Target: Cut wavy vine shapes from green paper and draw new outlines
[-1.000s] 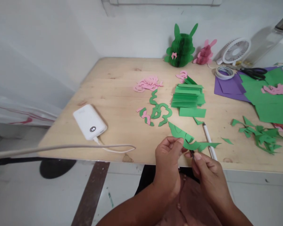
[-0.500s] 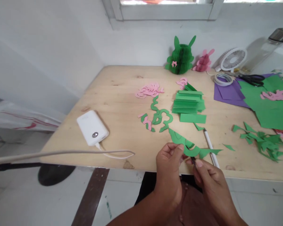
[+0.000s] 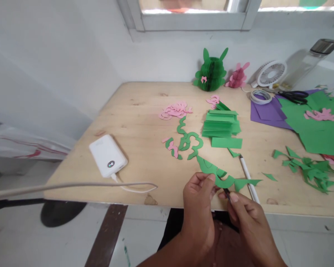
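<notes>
Barely shifted, the left hand [image 3: 199,202] pinches a scalloped green paper strip [image 3: 225,181] over the wooden table [image 3: 144,148] edge, steadying it for the thin dark tool [image 3: 226,193] gripped in the right hand [image 3: 246,218].

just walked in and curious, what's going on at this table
A person at a wooden table pinches a cut green paper piece in the left hand, while the right hand holds a small dark tool against its lower edge. A white pen lies beside it; a stack of green strips and a power bank lie further back.
</notes>
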`<state>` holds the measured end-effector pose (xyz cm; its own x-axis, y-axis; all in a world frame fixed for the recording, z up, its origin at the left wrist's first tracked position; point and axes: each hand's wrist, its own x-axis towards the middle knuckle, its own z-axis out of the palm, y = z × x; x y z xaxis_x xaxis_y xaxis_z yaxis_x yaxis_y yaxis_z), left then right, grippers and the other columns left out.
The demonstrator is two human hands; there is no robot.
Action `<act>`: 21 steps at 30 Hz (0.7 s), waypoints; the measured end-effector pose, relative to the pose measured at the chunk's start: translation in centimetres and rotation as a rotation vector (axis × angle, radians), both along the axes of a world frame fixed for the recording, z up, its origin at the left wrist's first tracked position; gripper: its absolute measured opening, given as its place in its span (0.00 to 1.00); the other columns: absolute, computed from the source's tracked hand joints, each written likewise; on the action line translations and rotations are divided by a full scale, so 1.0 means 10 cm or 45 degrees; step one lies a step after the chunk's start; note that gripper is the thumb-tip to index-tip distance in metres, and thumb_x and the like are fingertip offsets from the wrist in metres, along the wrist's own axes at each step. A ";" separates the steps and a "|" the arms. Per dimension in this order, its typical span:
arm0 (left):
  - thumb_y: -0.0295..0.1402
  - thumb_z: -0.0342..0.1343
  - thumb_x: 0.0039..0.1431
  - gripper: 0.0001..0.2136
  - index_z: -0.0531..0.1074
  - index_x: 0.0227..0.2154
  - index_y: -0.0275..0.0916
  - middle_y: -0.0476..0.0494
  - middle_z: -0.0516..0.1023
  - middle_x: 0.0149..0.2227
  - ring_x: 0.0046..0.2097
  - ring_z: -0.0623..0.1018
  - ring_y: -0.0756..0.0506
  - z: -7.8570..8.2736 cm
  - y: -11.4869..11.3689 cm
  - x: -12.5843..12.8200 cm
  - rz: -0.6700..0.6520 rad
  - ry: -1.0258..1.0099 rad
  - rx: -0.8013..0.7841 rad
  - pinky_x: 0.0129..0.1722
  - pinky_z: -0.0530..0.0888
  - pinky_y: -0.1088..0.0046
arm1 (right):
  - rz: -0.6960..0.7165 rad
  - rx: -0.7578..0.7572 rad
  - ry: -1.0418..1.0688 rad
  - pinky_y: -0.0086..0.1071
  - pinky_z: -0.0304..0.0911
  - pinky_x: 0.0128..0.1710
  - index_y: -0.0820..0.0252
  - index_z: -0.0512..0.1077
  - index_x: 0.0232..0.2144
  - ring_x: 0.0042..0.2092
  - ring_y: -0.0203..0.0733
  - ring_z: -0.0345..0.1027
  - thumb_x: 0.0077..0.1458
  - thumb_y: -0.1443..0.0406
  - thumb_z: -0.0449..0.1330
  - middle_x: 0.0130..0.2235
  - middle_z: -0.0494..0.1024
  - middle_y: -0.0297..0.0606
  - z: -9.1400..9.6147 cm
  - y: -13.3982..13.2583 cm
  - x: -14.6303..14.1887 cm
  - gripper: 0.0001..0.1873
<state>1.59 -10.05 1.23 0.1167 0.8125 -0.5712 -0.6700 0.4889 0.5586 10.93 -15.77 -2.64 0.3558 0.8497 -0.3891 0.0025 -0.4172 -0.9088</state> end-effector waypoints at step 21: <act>0.30 0.61 0.48 0.07 0.66 0.24 0.37 0.51 0.70 0.21 0.24 0.69 0.53 -0.01 -0.03 0.03 0.024 -0.027 0.034 0.25 0.64 0.78 | 0.032 0.060 -0.009 0.27 0.44 0.19 0.62 0.72 0.24 0.21 0.32 0.44 0.55 0.47 0.55 0.18 0.52 0.27 0.06 0.02 -0.03 0.24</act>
<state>1.88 -10.32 1.11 0.1130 0.8294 -0.5471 -0.6906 0.4614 0.5569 10.61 -15.57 -2.05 0.3370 0.8756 -0.3462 0.0191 -0.3740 -0.9272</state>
